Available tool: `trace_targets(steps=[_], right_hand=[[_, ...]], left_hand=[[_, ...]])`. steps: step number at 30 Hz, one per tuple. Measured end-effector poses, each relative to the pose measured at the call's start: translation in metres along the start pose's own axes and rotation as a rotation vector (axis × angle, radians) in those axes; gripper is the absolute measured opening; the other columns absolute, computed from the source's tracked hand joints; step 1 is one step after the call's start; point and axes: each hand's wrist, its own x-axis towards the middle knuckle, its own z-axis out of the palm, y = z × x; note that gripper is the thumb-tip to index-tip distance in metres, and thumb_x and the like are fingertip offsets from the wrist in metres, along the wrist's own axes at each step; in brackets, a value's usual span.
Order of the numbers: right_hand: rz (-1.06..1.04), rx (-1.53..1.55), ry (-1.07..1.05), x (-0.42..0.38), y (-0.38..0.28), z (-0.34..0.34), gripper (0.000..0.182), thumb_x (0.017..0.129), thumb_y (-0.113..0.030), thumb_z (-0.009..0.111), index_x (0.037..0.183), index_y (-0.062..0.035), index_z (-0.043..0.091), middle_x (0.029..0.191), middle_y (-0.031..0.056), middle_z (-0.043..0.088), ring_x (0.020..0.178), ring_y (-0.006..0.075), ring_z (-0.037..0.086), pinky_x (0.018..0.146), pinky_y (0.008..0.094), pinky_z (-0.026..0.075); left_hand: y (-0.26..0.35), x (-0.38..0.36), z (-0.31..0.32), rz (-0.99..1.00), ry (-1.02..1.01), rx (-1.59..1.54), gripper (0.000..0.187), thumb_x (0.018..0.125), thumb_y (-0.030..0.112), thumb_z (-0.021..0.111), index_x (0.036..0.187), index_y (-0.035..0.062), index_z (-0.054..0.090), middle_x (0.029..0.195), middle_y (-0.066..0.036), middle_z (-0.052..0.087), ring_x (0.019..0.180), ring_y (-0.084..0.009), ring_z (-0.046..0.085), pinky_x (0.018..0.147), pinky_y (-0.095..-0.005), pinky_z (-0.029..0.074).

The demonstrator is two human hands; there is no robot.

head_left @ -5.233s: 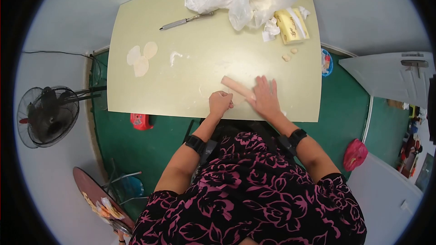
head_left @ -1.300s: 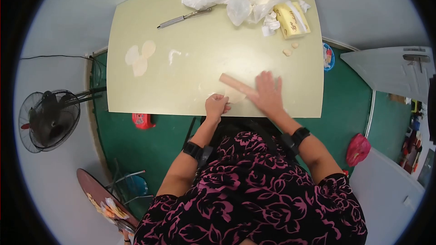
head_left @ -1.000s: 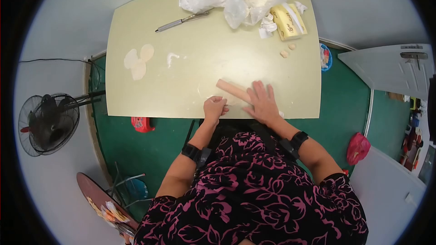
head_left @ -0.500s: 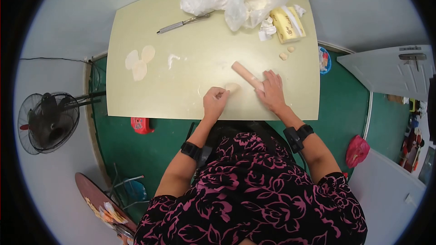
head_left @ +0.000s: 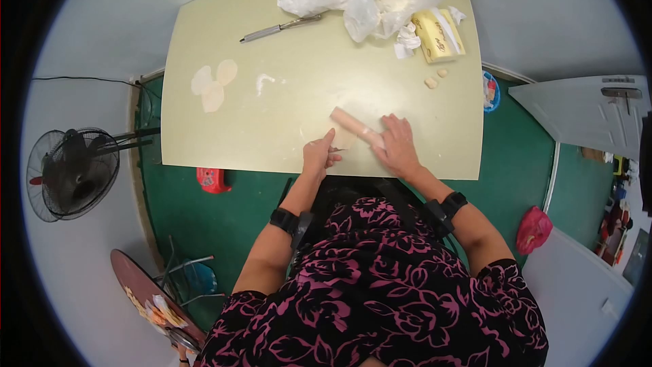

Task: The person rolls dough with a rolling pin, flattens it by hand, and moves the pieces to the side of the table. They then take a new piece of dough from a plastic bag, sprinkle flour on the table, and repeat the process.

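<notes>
My left hand [head_left: 319, 155] pinches the edge of a thin round dough wrapper [head_left: 344, 138] near the table's front edge. The wrapper is pale and partly hidden by my fingers and by a wooden rolling pin [head_left: 352, 124]. My right hand [head_left: 399, 147] lies over the near end of that pin, which slants up to the left, its lower side at the wrapper. Farther left lie three flat dough rounds [head_left: 212, 97], their edges meeting. Two small dough lumps [head_left: 431, 83] sit to the right, beyond my right hand.
Flour smears [head_left: 265, 81] mark the cream table [head_left: 272, 129]. Along its back are a grey-handled tool [head_left: 272, 30], plastic bags [head_left: 380, 0] with white contents, crumpled tissue [head_left: 407, 39] and a yellow tissue pack [head_left: 438, 37]. A fan [head_left: 73, 173] stands left; a red stool [head_left: 212, 180] is below the table.
The rolling pin and my right hand have moved left, so the pin now reaches the wrapper. The fingers of my left hand have shifted on the wrapper. The whole view has moved slightly.
</notes>
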Motion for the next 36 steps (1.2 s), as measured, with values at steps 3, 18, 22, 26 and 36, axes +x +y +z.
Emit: trace_targets(steps=[3, 18, 22, 26, 36], right_hand=[[-0.028, -0.091, -0.080, -0.001, -0.007, 0.002, 0.043, 0.078, -0.036, 0.063, 0.100, 0.0008, 0.054, 0.135, 0.0208, 0.038, 0.131, 0.0359, 0.030, 0.106, 0.0582, 0.018], [0.052, -0.215, -0.109, 0.007, 0.002, -0.008, 0.071, 0.074, -0.052, 0.064, 0.126, -0.0076, 0.048, 0.142, 0.0195, 0.030, 0.135, 0.0353, 0.024, 0.106, 0.0594, 0.014], [0.023, -0.178, -0.031, 0.018, 0.023, -0.021, 0.062, 0.076, -0.049, 0.063, 0.118, -0.0055, 0.053, 0.135, 0.0189, 0.039, 0.131, 0.0345, 0.029, 0.107, 0.0572, 0.017], [0.000, -0.126, -0.055, 0.010, 0.016, -0.011, 0.048, 0.076, -0.035, 0.067, 0.109, -0.0022, 0.055, 0.132, 0.0179, 0.041, 0.130, 0.0350, 0.031, 0.106, 0.0564, 0.020], [0.142, -0.067, 0.062, 0.030, 0.005, -0.002, 0.036, 0.076, -0.021, 0.068, 0.102, 0.0003, 0.054, 0.130, 0.0168, 0.041, 0.130, 0.0333, 0.031, 0.106, 0.0554, 0.021]], left_hand=[[-0.006, 0.013, -0.002, 0.060, -0.049, 0.094, 0.030, 0.082, 0.026, 0.067, 0.074, -0.0010, 0.057, 0.065, -0.008, 0.057, 0.047, -0.0155, 0.059, 0.036, -0.0221, 0.034], [-0.016, 0.011, 0.000, 0.191, -0.037, 0.074, 0.029, 0.085, 0.025, 0.063, 0.068, 0.0013, 0.056, 0.063, -0.010, 0.062, 0.046, -0.0148, 0.060, 0.037, -0.0222, 0.036], [-0.008, 0.010, 0.005, 0.211, 0.023, 0.094, 0.027, 0.084, 0.022, 0.063, 0.069, 0.0004, 0.058, 0.062, -0.009, 0.061, 0.046, -0.0141, 0.059, 0.038, -0.0225, 0.036], [-0.004, 0.020, 0.002, 0.353, 0.092, 0.150, 0.026, 0.084, 0.022, 0.064, 0.084, -0.0042, 0.061, 0.063, -0.006, 0.060, 0.047, -0.0122, 0.058, 0.040, -0.0217, 0.037], [0.010, 0.026, 0.003, 0.407, 0.220, 0.206, 0.039, 0.073, 0.017, 0.074, 0.098, -0.0050, 0.054, 0.065, -0.008, 0.061, 0.047, -0.0136, 0.054, 0.044, -0.0266, 0.043]])
